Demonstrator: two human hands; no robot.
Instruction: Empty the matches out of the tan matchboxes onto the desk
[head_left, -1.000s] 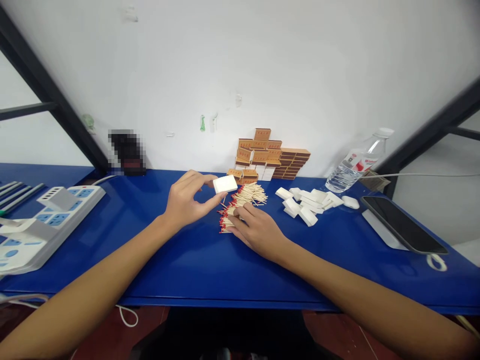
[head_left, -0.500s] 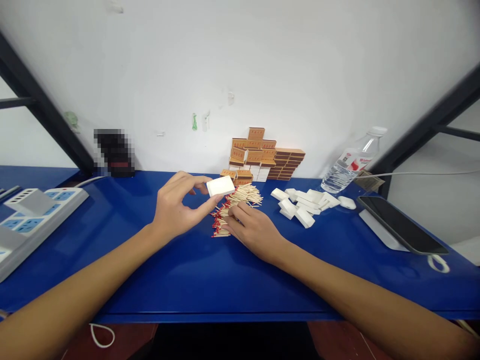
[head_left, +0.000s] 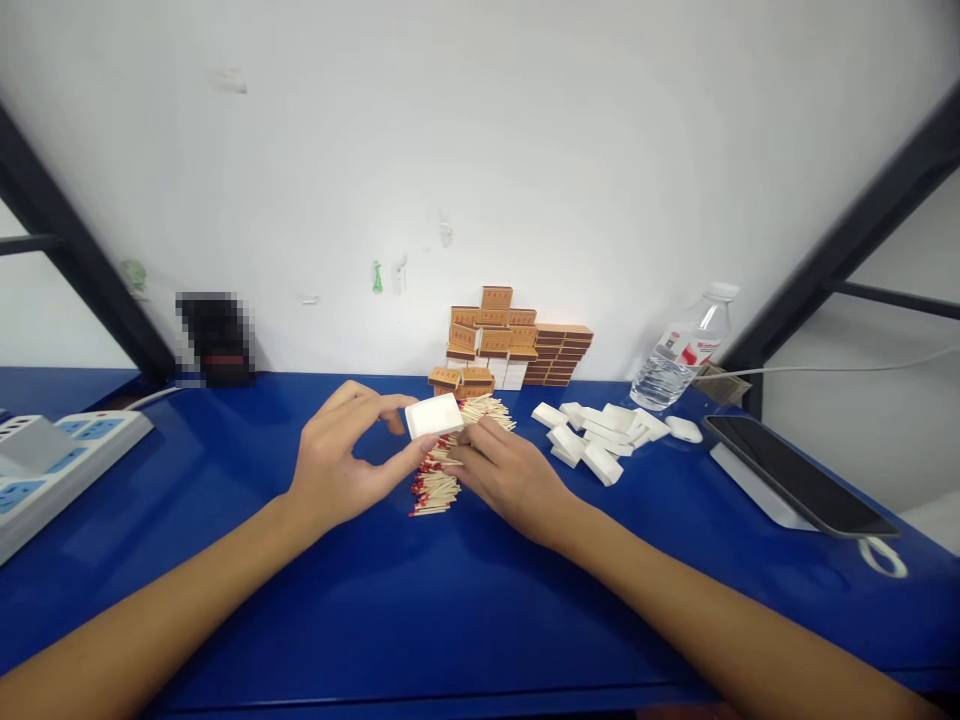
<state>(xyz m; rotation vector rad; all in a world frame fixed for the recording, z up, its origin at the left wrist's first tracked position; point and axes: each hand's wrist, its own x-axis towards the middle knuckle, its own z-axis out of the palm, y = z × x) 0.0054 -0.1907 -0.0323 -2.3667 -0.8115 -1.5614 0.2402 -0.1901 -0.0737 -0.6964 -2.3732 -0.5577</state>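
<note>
A small white matchbox tray (head_left: 435,416), its hollow side facing me, is pinched between the thumb and fingers of my left hand (head_left: 337,455). It hovers just over the left part of a heap of red-tipped matches (head_left: 436,490) on the blue table. My right hand (head_left: 514,472) lies over the right side of that heap, fingers curled and closed among the matches. Its fingertips press on matches close to the tray's near right corner; how many they grip is hidden. Behind the heap, printed orange matchboxes (head_left: 480,335) are stacked against the wall.
To the right lies a pile of white trays (head_left: 589,435), with a water bottle (head_left: 682,350) and a white rounded case (head_left: 684,430) beyond. A phone (head_left: 795,475) leans on a stand at far right. A power strip (head_left: 82,470) occupies the left of the table (head_left: 420,620).
The view has tilted up, so everything sits lower in the picture. My right hand's fingers have shifted slightly away from me within the heap. My left hand still holds the tray.
</note>
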